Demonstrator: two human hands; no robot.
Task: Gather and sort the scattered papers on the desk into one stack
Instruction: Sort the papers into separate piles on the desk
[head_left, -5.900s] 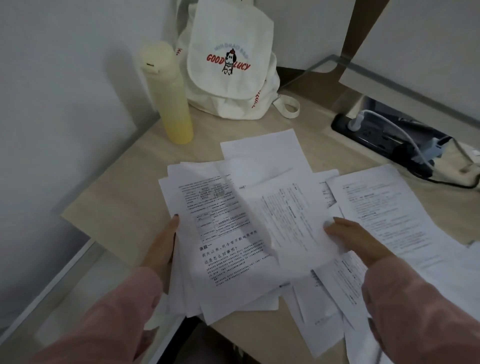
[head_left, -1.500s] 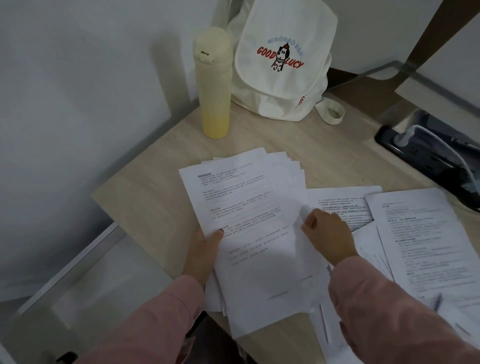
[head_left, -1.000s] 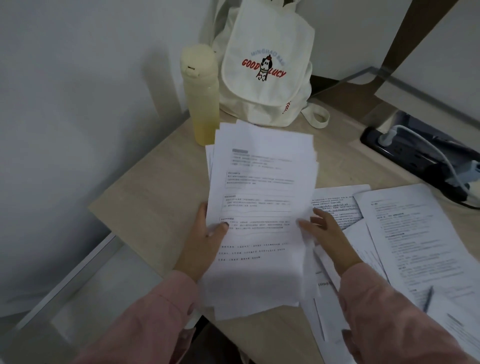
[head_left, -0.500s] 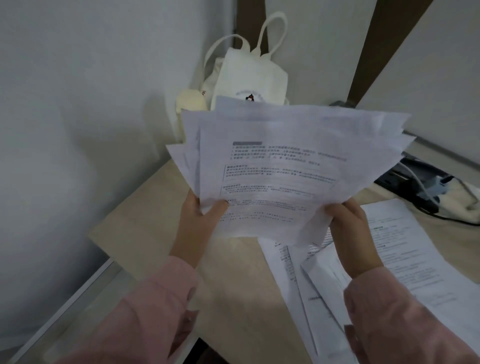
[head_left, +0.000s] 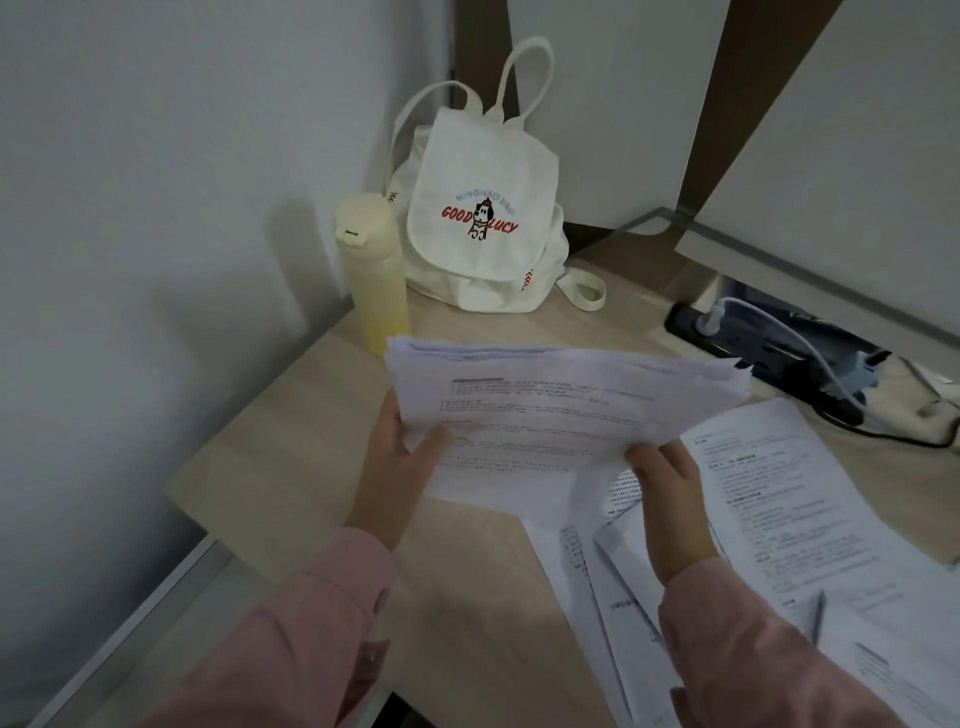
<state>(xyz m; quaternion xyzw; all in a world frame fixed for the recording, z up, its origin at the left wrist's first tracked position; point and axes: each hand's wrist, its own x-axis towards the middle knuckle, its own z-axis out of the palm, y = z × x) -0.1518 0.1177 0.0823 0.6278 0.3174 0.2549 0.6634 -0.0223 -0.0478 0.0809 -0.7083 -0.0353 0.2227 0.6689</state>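
Observation:
A thick bundle of printed white papers (head_left: 550, 410) hangs just above the wooden desk (head_left: 291, 457), turned sideways with its long edge across. My left hand (head_left: 395, 462) grips its left end, thumb on top of the front sheet. My right hand (head_left: 667, 483) grips the lower right corner. The bundle's edges are uneven and fanned at the top. More loose printed sheets (head_left: 769, 519) lie spread flat on the desk at the right, partly under my right arm.
A pale yellow bottle (head_left: 371, 270) stands at the back left by the wall. A white canvas backpack (head_left: 483, 218) leans in the corner behind it. A black power strip (head_left: 769, 348) with a white cable lies at the back right. The desk's left edge drops off.
Both hands lifted the gathered bundle off the desk, turned it sideways, and have now lowered it toward the desk. The camera has tilted back down.

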